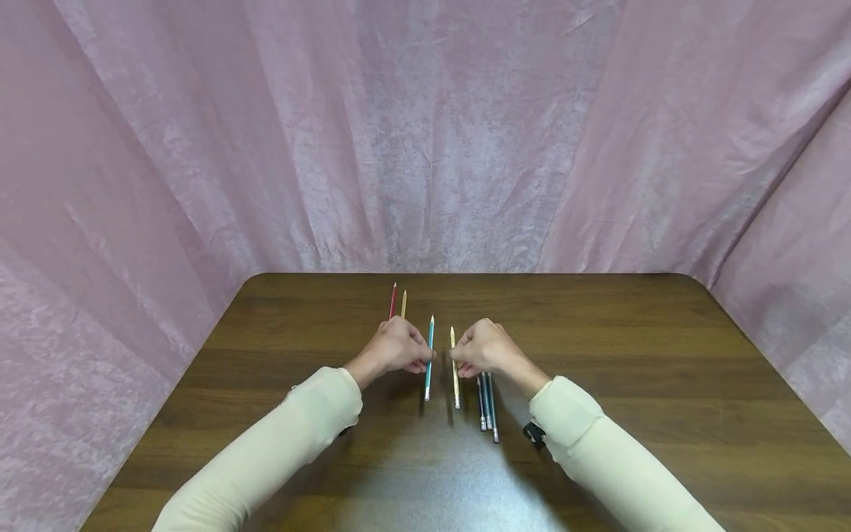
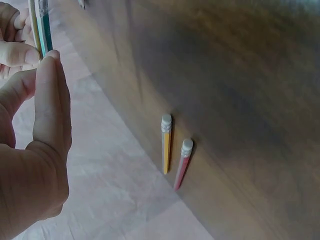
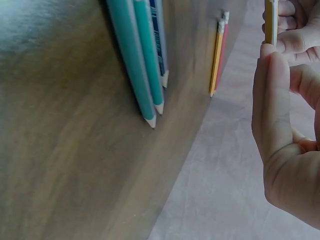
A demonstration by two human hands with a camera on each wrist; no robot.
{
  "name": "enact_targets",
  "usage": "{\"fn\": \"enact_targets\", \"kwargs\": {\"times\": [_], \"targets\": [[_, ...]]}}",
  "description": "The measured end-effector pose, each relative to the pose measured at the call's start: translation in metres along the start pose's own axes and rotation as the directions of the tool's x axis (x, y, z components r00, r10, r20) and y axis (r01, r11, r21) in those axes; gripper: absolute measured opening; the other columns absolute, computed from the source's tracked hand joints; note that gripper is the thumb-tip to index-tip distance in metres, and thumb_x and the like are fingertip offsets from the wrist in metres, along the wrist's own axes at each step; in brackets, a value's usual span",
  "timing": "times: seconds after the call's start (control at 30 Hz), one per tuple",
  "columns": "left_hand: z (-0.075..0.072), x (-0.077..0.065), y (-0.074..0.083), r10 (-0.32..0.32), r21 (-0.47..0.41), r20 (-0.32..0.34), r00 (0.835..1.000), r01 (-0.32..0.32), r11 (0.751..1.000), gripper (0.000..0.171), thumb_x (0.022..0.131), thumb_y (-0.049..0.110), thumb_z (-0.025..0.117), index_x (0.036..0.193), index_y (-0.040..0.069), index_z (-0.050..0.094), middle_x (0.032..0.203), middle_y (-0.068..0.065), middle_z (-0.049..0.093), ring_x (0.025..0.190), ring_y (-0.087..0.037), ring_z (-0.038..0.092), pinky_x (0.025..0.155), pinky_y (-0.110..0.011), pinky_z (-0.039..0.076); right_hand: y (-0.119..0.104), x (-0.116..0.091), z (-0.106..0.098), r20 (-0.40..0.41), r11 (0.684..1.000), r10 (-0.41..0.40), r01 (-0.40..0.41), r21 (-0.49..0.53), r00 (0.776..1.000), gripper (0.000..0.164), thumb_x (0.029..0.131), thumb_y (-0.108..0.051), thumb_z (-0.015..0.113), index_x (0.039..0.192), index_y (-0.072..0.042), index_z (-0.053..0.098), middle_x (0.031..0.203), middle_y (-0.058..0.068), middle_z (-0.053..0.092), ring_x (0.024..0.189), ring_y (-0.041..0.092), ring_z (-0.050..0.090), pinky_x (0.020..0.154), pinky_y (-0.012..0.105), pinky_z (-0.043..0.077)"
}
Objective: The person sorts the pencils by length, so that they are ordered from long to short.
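Between thumb and fingertips my left hand pinches a light-blue pencil, tip pointing away from me. My right hand pinches a yellow pencil close beside it, also tip away, and a narrow gap parts the two. Both pencils are held above the table, their shadows below. Past the left hand lie a red pencil and another yellow pencil on the wood, side by side. Under and beside the right hand lie two green pencils and a dark blue pencil, tips away.
The brown wooden table has rounded far corners. A pink curtain hangs behind its far edge and along the sides. A black strap shows at the right cuff.
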State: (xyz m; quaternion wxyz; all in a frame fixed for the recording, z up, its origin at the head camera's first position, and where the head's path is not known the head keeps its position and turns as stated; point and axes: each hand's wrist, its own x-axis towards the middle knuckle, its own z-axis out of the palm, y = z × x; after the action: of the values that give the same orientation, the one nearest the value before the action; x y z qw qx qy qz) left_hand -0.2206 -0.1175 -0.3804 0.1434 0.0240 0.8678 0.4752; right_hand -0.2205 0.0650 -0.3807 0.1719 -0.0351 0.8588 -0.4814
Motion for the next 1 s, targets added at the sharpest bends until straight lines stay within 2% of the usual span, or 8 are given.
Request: {"fn": "enact_targets", "kwargs": {"times": [0.17,0.43,0.73,1.0], "targets": [[-0.004,0.004,0.004,-0.008,0.000,-0.013,1.000,0.008,1.000,0.007,0.082,-0.001,0.074,0.077,-0.004,0.071,0.062,-0.010,0.070,0.056,-0.016,0.070,0.060,-0.030,0.062,-0.004,0.006,-0.003,-0.008,1.000,-0.007,0.007,0.015,1.000,0.006,0.086,0.002,0.067,0.085,0.007,0.071,0.066,0.013,0.069,0.054,0.015,0.068,0.057,0.027,0.061],[-0.011,0.010,0.008,-0.017,0.024,-0.040,0.999,0.018,1.000,0.006,0.083,0.000,0.073,0.077,-0.003,0.072,0.063,-0.009,0.070,0.059,-0.018,0.071,0.065,-0.035,0.063,-0.010,0.016,-0.006,-0.019,1.000,-0.017,0.017,0.000,1.000,0.008,0.086,0.001,0.068,0.085,0.008,0.071,0.064,0.012,0.069,0.055,0.017,0.069,0.063,0.033,0.062],[-0.014,0.016,0.010,-0.039,0.052,-0.043,0.998,0.042,0.998,0.009,0.085,0.004,0.075,0.079,-0.001,0.073,0.065,-0.008,0.071,0.071,-0.028,0.074,0.071,-0.039,0.063,-0.014,0.025,-0.006,-0.029,1.000,-0.002,0.002,-0.016,1.000,0.011,0.088,-0.001,0.068,0.089,0.009,0.072,0.065,0.012,0.070,0.054,0.015,0.069,0.061,0.030,0.062],[-0.017,0.024,0.008,-0.049,0.067,-0.082,0.995,0.054,0.996,0.008,0.084,0.004,0.076,0.078,-0.001,0.074,0.063,-0.007,0.070,0.067,-0.025,0.074,0.070,-0.038,0.063,-0.019,0.032,-0.006,-0.027,1.000,-0.004,0.003,-0.028,1.000,0.009,0.088,-0.001,0.068,0.088,0.007,0.073,0.065,0.012,0.070,0.054,0.015,0.069,0.063,0.031,0.062]]}}
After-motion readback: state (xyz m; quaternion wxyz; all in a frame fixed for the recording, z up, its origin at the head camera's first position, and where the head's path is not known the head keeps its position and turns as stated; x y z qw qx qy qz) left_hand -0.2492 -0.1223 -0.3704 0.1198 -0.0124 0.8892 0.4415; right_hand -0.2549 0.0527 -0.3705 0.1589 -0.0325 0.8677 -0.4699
